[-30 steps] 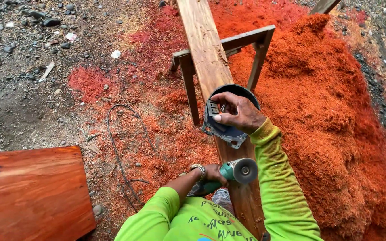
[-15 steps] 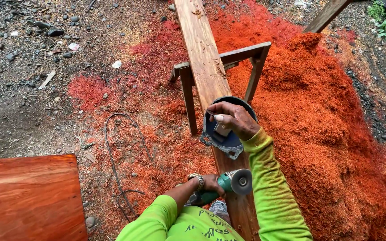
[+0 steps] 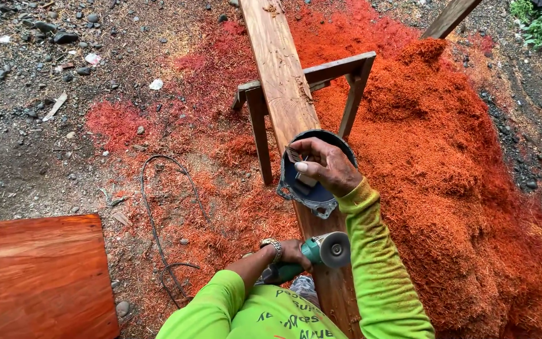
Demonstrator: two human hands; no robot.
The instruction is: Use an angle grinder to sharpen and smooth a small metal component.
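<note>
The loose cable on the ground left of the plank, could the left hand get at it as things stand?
Probably not at once: the left hand is wrapped around the green power tool against the plank. The cable lies apart on sawdust, nothing covering it.

The long plank ran off the top edge, and its near end was hidden under the person's sleeves. The left hand covered most of the green grinder — its body could not be made out. The red slab was cut by the lower left corner.
</note>
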